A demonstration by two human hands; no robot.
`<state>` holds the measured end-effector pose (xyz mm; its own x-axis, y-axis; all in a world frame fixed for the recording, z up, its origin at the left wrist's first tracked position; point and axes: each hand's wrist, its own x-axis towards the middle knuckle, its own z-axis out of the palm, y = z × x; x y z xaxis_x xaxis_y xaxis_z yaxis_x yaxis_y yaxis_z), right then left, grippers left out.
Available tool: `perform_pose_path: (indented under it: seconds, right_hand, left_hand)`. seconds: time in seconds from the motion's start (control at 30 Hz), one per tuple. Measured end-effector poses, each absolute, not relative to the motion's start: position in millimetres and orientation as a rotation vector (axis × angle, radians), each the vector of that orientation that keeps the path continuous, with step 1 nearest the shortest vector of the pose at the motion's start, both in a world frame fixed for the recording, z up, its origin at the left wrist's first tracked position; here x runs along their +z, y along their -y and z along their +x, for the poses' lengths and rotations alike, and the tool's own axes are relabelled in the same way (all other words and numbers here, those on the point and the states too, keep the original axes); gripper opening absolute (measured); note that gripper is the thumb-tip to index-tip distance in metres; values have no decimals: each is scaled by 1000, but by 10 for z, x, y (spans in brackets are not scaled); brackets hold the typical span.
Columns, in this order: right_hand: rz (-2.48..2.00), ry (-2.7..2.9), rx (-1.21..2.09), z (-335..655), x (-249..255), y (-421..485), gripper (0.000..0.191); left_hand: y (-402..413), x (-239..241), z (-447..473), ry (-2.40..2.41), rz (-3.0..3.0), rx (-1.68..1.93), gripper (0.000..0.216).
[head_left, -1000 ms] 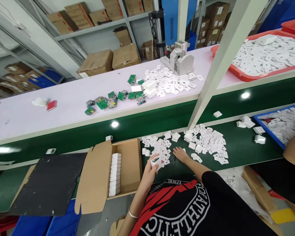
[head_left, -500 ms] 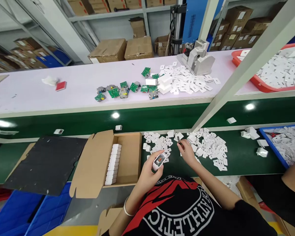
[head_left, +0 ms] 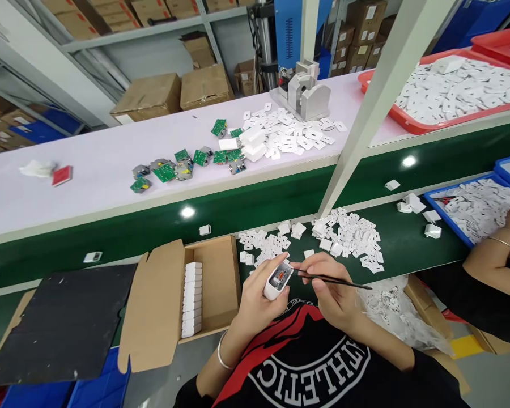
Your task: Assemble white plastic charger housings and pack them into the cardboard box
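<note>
Faces a green workbench (head_left: 408, 243), with an open cardboard box (head_left: 216, 283) at left and heaps of flat white plates (head_left: 355, 238) ahead. Clasps in the curled fingers of the left hand (head_left: 255, 294) a white plastic housing (head_left: 273, 288), near the bench edge with open end up. Pinches in the right hand (head_left: 334, 289) slim black tweezers (head_left: 352, 283), with tips near the housing's rim.

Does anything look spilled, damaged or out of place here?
Nothing looks plainly damaged. Loose white plates lie in untidy heaps on the green bench, and circuit boards sit jumbled on the pale upper shelf, unlike the neat row of white blocks in the open carton; possibly normal storage.
</note>
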<state>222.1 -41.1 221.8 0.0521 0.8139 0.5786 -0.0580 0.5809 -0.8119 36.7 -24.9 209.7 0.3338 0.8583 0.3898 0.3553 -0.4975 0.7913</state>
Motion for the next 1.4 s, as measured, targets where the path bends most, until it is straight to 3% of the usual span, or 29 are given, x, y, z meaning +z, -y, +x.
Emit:
perform_pose_path:
  seconds: [0.4, 1.13, 1.4]
  right_hand:
    - [-751, 1525, 718, 2271, 2217, 459, 23]
    - [-741, 1420, 690, 2247, 2171, 439, 19]
    - [-815, 1458, 744, 2277, 2281, 395, 17]
  left_hand:
    - [317, 2121, 365, -1064, 2030, 1118, 59]
    - [306, 2180, 411, -1078, 2116, 1147, 51]
    - [272, 2119, 420, -1066, 2238, 1151, 66]
